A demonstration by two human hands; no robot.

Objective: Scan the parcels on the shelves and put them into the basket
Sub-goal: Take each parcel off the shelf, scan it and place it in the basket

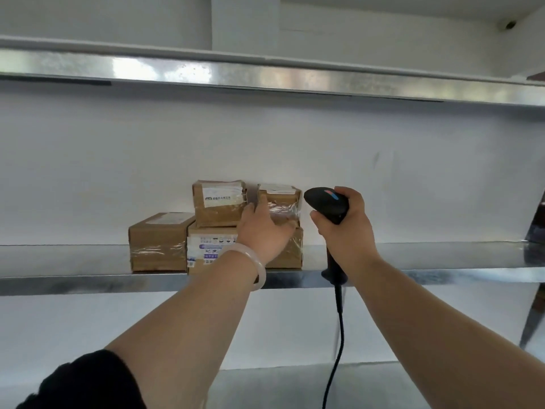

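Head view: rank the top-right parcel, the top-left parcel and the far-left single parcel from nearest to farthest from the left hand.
1. The top-right parcel: the left hand grips it.
2. The top-left parcel: just left of the thumb.
3. The far-left parcel: low on the shelf, at the left end.

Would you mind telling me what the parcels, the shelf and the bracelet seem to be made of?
The parcels: brown cardboard, matte, wrapped in glossy clear tape. The shelf: probably galvanised steel, shiny with mottled reflections. The bracelet: translucent whitish, smooth; jade or glass perhaps.
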